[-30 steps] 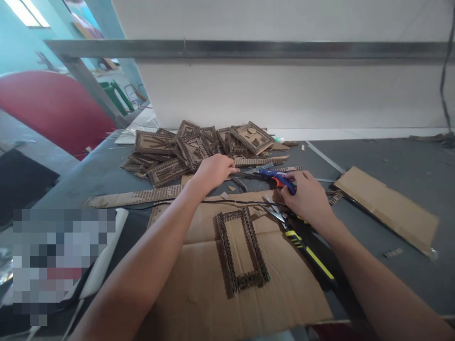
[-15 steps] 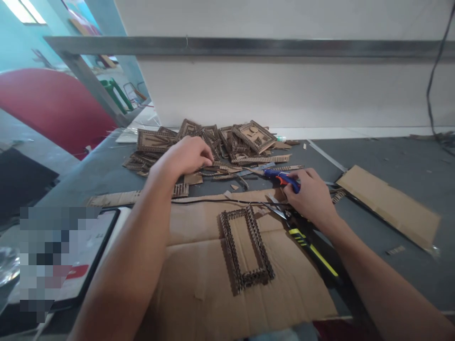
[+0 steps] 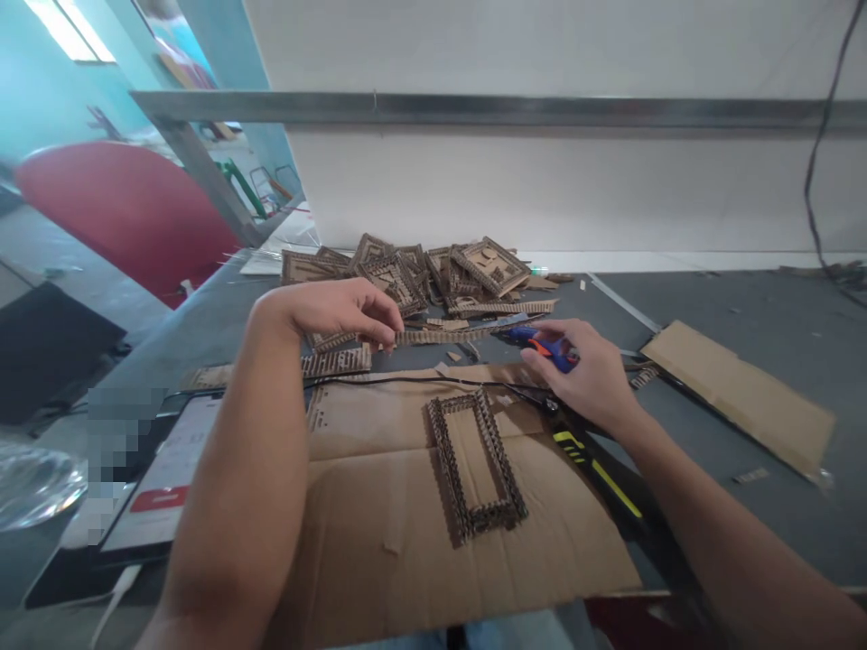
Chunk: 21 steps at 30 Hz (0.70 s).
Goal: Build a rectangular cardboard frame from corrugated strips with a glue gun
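Observation:
My left hand [image 3: 339, 311] pinches one end of a thin corrugated cardboard strip [image 3: 440, 337], which stretches rightward above the table. My right hand [image 3: 591, 372] grips a blue hot glue gun [image 3: 520, 336] with an orange trigger. The gun's nozzle points left, close to the strip's far end; whether they touch, I cannot tell. Between my forearms, a rectangular frame of corrugated strips [image 3: 489, 437] lies on a brown cardboard sheet [image 3: 379, 506]. A pile of similar cardboard frames [image 3: 498, 278] fills the back of the table.
A yellow-and-black tool handle [image 3: 573, 446] lies beneath my right wrist. A black cable [image 3: 406, 379] crosses the sheet's far edge. Left of my forearm is a lit device [image 3: 159, 496]; at right lies a cardboard panel [image 3: 738, 393]. A white wall [image 3: 542, 190] stands behind.
My left hand has come back from the pile's front with the strip, now lifted and stretched toward the glue gun. The gun has shifted slightly left, and the view has moved a little.

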Motion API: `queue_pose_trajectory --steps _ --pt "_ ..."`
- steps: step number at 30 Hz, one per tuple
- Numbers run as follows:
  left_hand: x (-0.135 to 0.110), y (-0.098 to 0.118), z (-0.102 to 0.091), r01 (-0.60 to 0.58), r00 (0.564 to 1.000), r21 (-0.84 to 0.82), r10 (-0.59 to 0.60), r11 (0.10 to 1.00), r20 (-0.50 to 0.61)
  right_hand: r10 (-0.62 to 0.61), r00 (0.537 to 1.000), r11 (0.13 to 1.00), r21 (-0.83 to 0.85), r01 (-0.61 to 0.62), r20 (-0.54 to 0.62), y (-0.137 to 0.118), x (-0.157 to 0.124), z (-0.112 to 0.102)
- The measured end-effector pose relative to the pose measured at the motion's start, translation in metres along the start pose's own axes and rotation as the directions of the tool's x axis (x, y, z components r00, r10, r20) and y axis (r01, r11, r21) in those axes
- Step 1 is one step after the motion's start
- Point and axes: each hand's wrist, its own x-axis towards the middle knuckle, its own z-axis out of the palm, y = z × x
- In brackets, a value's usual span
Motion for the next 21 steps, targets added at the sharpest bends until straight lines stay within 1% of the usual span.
queue_pose_trajectory --steps 2,4,5,7,9,10,11,13,16,18,20,21 --pt "0.001 0.003 0.001 0.007 1.000 0.009 -0.007 1.000 0.009 0.029 0.997 0.969 0.241 -0.047 0.076 -0.013 0.000 -0.002" --pt "0.001 0.007 0.003 0.024 0.999 0.019 -0.024 1.000 0.021 0.052 0.989 0.884 0.453 -0.111 0.140 -0.027 0.002 -0.005" --pt "0.002 0.009 0.004 0.036 0.999 0.028 -0.037 0.999 0.025 0.068 0.985 0.838 0.526 -0.144 0.162 -0.034 0.004 -0.007" --pt "0.002 0.013 0.006 0.066 0.997 0.058 -0.068 0.996 0.028 0.119 0.978 0.764 0.613 -0.201 0.172 -0.045 0.010 -0.010" --pt "0.002 0.014 0.007 0.079 0.996 0.080 -0.082 0.994 0.035 0.169 0.966 0.733 0.630 -0.257 0.197 -0.052 0.020 -0.014" --pt "0.002 0.015 0.007 0.075 0.996 0.077 -0.078 0.994 0.041 0.181 0.959 0.735 0.618 -0.280 0.219 -0.054 0.026 -0.016" --pt "0.001 0.014 0.007 0.064 0.997 0.064 -0.067 0.996 0.046 0.181 0.951 0.747 0.593 -0.300 0.252 -0.055 0.032 -0.017" --pt "0.000 0.013 0.006 0.043 0.998 0.024 -0.045 0.999 0.049 0.143 0.929 0.791 0.525 -0.314 0.341 -0.055 0.045 -0.021" --pt "-0.001 0.010 0.005 0.047 0.998 -0.010 -0.047 0.999 0.042 0.070 0.888 0.866 0.415 -0.280 0.454 -0.056 0.061 -0.024" --pt "-0.001 0.008 0.005 0.049 0.998 -0.018 -0.048 0.999 0.042 0.060 0.886 0.885 0.386 -0.260 0.460 -0.058 0.068 -0.025" --pt "-0.002 0.007 0.004 0.040 0.998 -0.015 -0.039 0.999 0.052 0.068 0.887 0.882 0.388 -0.267 0.456 -0.059 0.072 -0.026" --pt "-0.002 0.006 0.004 0.036 0.998 -0.007 -0.035 0.999 0.056 0.067 0.880 0.878 0.391 -0.276 0.469 -0.059 0.073 -0.025"
